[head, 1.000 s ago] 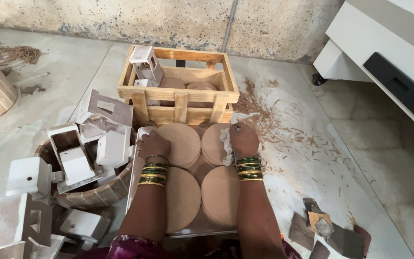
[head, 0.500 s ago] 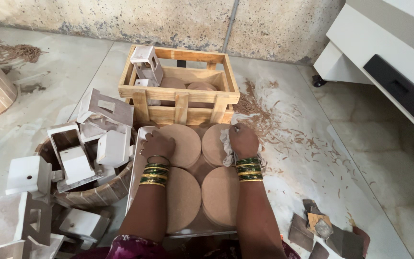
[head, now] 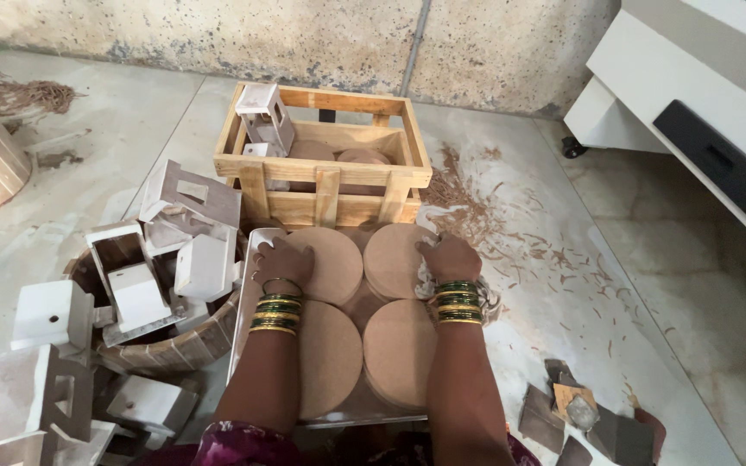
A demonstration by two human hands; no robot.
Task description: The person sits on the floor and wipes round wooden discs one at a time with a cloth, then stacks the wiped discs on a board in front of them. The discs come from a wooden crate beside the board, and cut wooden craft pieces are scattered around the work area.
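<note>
- Nearest to us, our two forearms reach forward over a shallow tray (head: 243, 345) that holds four round brown discs in a two-by-two block; the near left disc (head: 330, 358) and near right disc (head: 401, 349) are each partly covered by an arm.
- Our left hand (head: 285, 263) lies knuckles up, fingers curled, on the edge of the far left disc (head: 334, 263); we cannot tell whether it grips the disc or only presses on it.
- Our right hand (head: 451, 257) is clenched around a crumpled pale cloth (head: 425, 280) at the right rim of the far right disc (head: 395, 259).
- Compared with the earlier frames, both hands sit at the same discs in the same pose; we see no shift in discs or tray.
- Left of the tray a round wooden basket (head: 174, 345) holds white painted wooden pieces (head: 205, 267); more lie cut off at the bottom left corner.
- Beyond the tray stands a wooden crate (head: 330, 168); its slats hide most of the discs inside.
- Wood shavings (head: 468, 194) lie on the floor to the crate's right.
- Dark scraps (head: 580, 414) at the bottom right are hard to make out.
</note>
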